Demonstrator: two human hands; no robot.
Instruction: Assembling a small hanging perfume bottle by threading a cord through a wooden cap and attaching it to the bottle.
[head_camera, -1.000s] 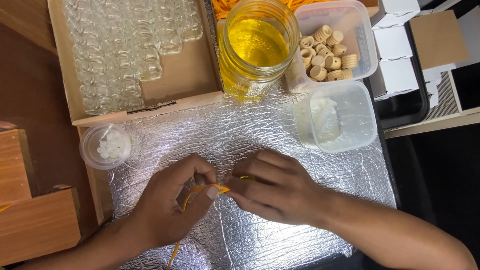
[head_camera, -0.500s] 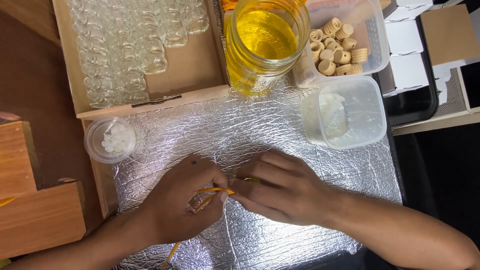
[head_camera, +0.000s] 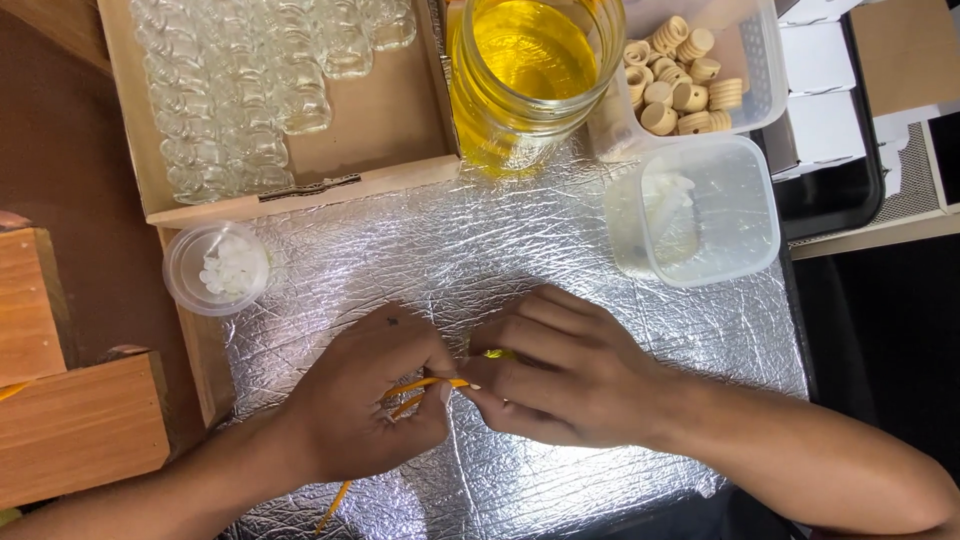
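Left hand (head_camera: 370, 405): fingers curled, thumb and forefinger pinched on thin yellow tube (head_camera: 425, 385). Tube running from pinch point toward 7 o'clock, free end showing below wrist. Right hand (head_camera: 565, 375): fingers folded inward, tips closed on small object at tube's end; object mostly hidden, only a yellow glint at 12 o'clock of the knuckles, kind not discernible. Hands touching at fingertips, centred low on silver foil mat (head_camera: 400, 260).

At 10 o'clock of hands: small round cup (head_camera: 215, 268) holding white pieces, at mat's left edge. At 11 o'clock: cardboard tray (head_camera: 370, 120) filled with clear glass vials. At 12 o'clock: large glass jar (head_camera: 530, 70) of yellow liquid. At 1 o'clock: clear square tub (head_camera: 700, 210), white material inside; beyond it, tub of wooden caps (head_camera: 680, 80). At 9 o'clock: wooden blocks (head_camera: 70, 420).
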